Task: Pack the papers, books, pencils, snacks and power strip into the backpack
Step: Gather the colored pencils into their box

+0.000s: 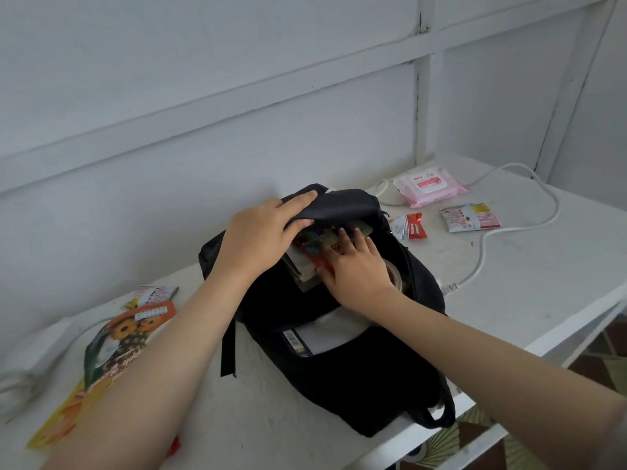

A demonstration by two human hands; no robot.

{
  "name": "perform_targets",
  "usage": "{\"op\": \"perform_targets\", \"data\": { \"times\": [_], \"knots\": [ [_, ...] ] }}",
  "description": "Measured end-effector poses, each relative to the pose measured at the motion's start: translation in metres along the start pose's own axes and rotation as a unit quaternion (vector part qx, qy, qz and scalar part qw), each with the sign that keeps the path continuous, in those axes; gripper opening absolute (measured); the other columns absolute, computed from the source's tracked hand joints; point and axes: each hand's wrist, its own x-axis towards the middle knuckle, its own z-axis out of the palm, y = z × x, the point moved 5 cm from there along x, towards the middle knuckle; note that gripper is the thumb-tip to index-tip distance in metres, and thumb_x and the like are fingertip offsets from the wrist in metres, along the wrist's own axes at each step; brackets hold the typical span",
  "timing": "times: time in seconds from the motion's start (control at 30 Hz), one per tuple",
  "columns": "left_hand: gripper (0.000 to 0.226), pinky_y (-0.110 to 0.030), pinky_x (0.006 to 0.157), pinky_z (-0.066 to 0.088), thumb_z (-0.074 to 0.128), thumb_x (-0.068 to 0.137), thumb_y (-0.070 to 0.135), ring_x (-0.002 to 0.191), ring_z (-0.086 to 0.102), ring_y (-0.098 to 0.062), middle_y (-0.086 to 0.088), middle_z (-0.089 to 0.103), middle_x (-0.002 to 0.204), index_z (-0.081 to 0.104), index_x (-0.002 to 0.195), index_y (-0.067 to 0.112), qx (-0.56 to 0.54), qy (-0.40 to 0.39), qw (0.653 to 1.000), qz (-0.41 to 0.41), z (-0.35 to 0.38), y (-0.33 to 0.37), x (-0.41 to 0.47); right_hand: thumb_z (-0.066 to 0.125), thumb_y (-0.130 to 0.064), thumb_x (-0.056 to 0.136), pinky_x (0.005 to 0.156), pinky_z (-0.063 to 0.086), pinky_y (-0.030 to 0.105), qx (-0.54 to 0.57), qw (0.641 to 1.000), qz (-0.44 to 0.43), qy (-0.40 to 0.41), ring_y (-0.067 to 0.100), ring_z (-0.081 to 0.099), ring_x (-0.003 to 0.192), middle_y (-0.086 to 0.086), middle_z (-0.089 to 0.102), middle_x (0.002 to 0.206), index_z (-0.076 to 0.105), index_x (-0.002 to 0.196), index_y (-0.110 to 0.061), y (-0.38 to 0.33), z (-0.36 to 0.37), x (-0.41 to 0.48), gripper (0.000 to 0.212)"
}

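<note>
Mid-frame, my left hand (268, 228) grips the backpack (339, 385) flap, fingers curled round it. My right hand (359, 266), fingers spread flat, presses books (302, 269) into the opening. Roughly halfway, I judge: snacks (129, 337) and the cord (481, 256) lie unpacked on the surface (509, 300).

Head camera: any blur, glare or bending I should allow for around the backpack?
Head view: soft, even light, no glare; the wall battens bow slightly from wide-angle distortion; the snack bag at lower left looks soft; the backpack is so black that its folds barely show.

backpack (339, 385) black | wipes pack (429, 184) pink | table (526, 266) white
</note>
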Motion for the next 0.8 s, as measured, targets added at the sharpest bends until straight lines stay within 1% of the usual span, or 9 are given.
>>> {"op": "perform_targets", "data": {
  "times": [0.13, 0.3, 0.37, 0.43, 0.53, 0.6, 0.7, 0.77, 0.8],
  "knots": [
    [0.040, -0.024, 0.052, 0.032, 0.052, 0.089, 0.041, 0.056, 0.053, -0.027, 0.005, 0.042, 0.064, 0.056, 0.128, 0.032, -0.008, 0.003, 1.000, -0.003, 0.001, 0.000, -0.001, 0.031, -0.047, 0.098, 0.115, 0.008, 0.045, -0.013, 1.000, -0.004, -0.004, 0.035, 0.010, 0.143, 0.018, 0.017, 0.155, 0.023, 0.148, -0.025, 0.001, 0.001, 0.014, 0.056],
    [0.039, -0.024, 0.054, 0.031, 0.057, 0.090, 0.038, 0.059, 0.054, -0.027, 0.008, 0.041, 0.067, 0.055, 0.129, 0.033, -0.010, -0.008, 1.000, -0.016, 0.001, -0.001, -0.003, 0.024, -0.048, 0.098, 0.115, -0.004, 0.046, 0.006, 1.000, -0.023, 0.009, 0.030, 0.004, 0.145, 0.015, 0.012, 0.157, 0.016, 0.150, -0.016, 0.005, 0.002, -0.005, 0.061],
    [0.040, -0.024, 0.053, 0.031, 0.058, 0.090, 0.037, 0.058, 0.055, -0.027, 0.008, 0.039, 0.067, 0.055, 0.129, 0.032, -0.007, -0.008, 1.000, -0.015, 0.001, 0.000, -0.003, 0.011, -0.055, 0.094, 0.114, -0.009, 0.044, 0.010, 0.999, -0.038, 0.015, 0.028, 0.003, 0.146, 0.013, 0.013, 0.157, 0.015, 0.150, -0.013, 0.005, 0.004, -0.020, 0.070],
    [0.040, -0.023, 0.053, 0.030, 0.059, 0.090, 0.037, 0.059, 0.056, -0.026, 0.007, 0.043, 0.067, 0.055, 0.129, 0.032, -0.002, -0.010, 1.000, -0.014, 0.002, 0.000, -0.003, -0.009, -0.059, 0.079, 0.112, -0.014, 0.042, -0.012, 0.998, -0.057, 0.001, 0.026, 0.000, 0.146, 0.012, 0.010, 0.158, 0.010, 0.150, -0.013, 0.004, 0.007, -0.029, 0.087],
    [0.041, -0.024, 0.054, 0.030, 0.058, 0.090, 0.037, 0.062, 0.057, -0.026, 0.002, 0.052, 0.069, 0.054, 0.130, 0.033, -0.005, -0.018, 1.000, -0.018, 0.003, -0.001, -0.002, -0.019, -0.058, 0.071, 0.110, -0.017, 0.044, -0.033, 0.998, -0.053, -0.018, 0.025, -0.004, 0.146, 0.010, 0.003, 0.158, 0.003, 0.151, -0.014, 0.004, 0.011, -0.026, 0.093],
    [0.041, -0.024, 0.054, 0.031, 0.058, 0.090, 0.037, 0.063, 0.058, -0.027, -0.001, 0.058, 0.072, 0.054, 0.130, 0.033, -0.010, -0.016, 1.000, -0.015, 0.004, -0.001, -0.002, -0.015, -0.058, 0.078, 0.110, -0.018, 0.045, -0.030, 0.998, -0.043, -0.017, 0.024, -0.006, 0.146, 0.010, 0.001, 0.158, 0.001, 0.151, -0.014, 0.003, 0.011, -0.021, 0.086],
    [0.041, -0.023, 0.052, 0.032, 0.058, 0.089, 0.039, 0.061, 0.059, -0.028, -0.003, 0.060, 0.073, 0.054, 0.130, 0.032, -0.012, -0.010, 1.000, -0.009, 0.008, -0.003, -0.002, 0.007, -0.054, 0.096, 0.111, -0.016, 0.046, -0.010, 0.999, -0.043, -0.030, 0.023, -0.004, 0.146, 0.009, 0.001, 0.159, 0.004, 0.151, -0.015, 0.004, 0.008, -0.018, 0.067],
    [0.045, -0.024, 0.051, 0.036, 0.047, 0.090, 0.050, 0.062, 0.059, -0.025, -0.001, 0.060, 0.075, 0.049, 0.133, 0.036, -0.006, -0.026, 1.000, -0.012, 0.013, -0.007, -0.003, 0.024, -0.048, 0.098, 0.114, -0.009, 0.046, 0.027, 0.997, -0.057, -0.032, 0.024, 0.004, 0.146, 0.008, 0.011, 0.158, 0.017, 0.150, -0.015, 0.009, 0.000, -0.017, 0.061],
    [0.049, -0.024, 0.051, 0.037, 0.039, 0.089, 0.056, 0.063, 0.059, -0.024, 0.000, 0.060, 0.077, 0.046, 0.134, 0.039, -0.002, -0.038, 0.999, -0.018, 0.017, -0.009, -0.004, 0.031, -0.045, 0.098, 0.116, -0.002, 0.045, 0.059, 0.996, -0.068, -0.023, 0.025, 0.013, 0.144, 0.009, 0.021, 0.156, 0.029, 0.146, -0.016, 0.013, -0.005, -0.018, 0.057]
  ]
}}
